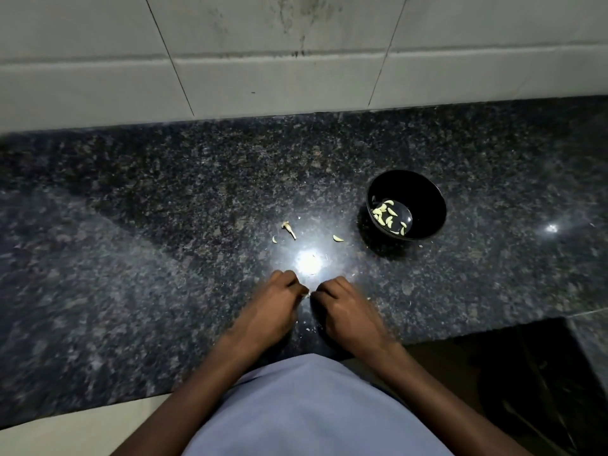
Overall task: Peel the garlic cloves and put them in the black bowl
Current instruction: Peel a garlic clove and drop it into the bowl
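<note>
My left hand [274,304] and my right hand [342,307] meet knuckle to knuckle over the dark granite counter [164,225]. Their curled fingertips pinch a small pale garlic clove [308,293] between them; most of it is hidden. The black bowl [424,192] stands to the upper right and holds several peeled cloves [388,215]. One loose clove [338,238] lies on the counter left of the bowl. A garlic stem [289,229] and a small pale bit [274,239] lie further left.
A white tiled wall [296,60] runs along the back of the counter. Small flakes of skin [308,329] lie on the counter near my wrists. A bright light reflection [309,261] sits just beyond my hands. The counter steps back at the right front, with a dark gap [526,373] below.
</note>
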